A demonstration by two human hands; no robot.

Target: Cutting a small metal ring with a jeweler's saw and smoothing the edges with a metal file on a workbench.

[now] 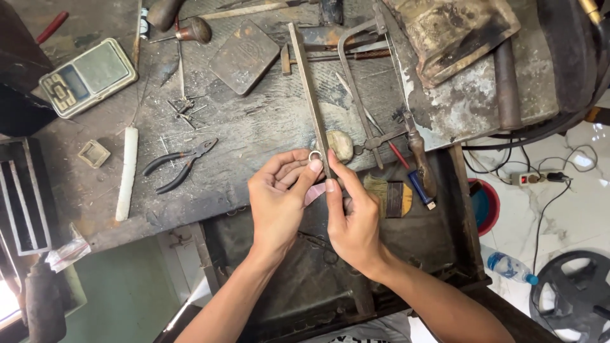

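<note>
My left hand (279,197) pinches a small silver ring (315,155) between thumb and forefinger at the front edge of the worn workbench (254,127). My right hand (351,213) grips the near end of a long flat metal file (311,95), which lies against the ring and points away across the bench. A pale pink scrap shows between the two hands. An open drawer (445,235) sits below them.
Black pliers (181,164), a white stick (127,173), a small digital scale (88,76), a jeweller's saw frame (365,82), a brush (389,195), a blue-tipped tool and a square metal block (244,57) lie around. Floor at right holds a bottle (511,268), power strip and fan.
</note>
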